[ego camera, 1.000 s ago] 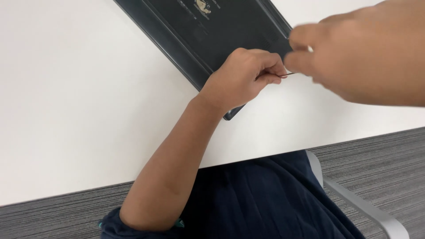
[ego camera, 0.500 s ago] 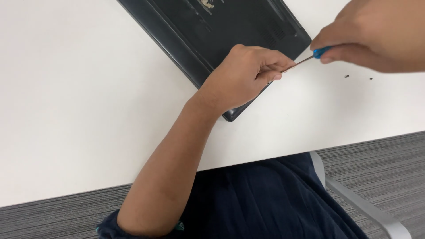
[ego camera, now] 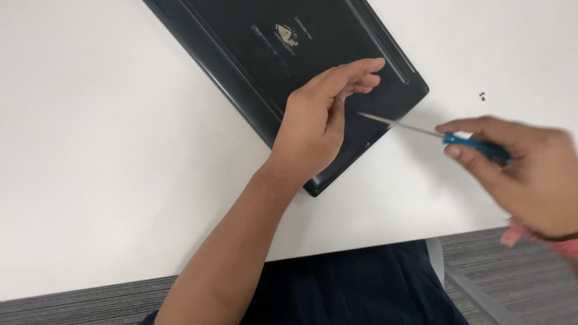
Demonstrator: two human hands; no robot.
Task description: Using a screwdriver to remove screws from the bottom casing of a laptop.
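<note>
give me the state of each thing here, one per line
laptop: closed, lying bottom side up on the white table, set at an angle
screwdriver: blue handle, held in the right hand, thin shaft pointing at the laptop's near corner
left hand: open, fingers extended, over the laptop's near corner, holding nothing
small screw: loose on the table, apart from the laptop
</note>
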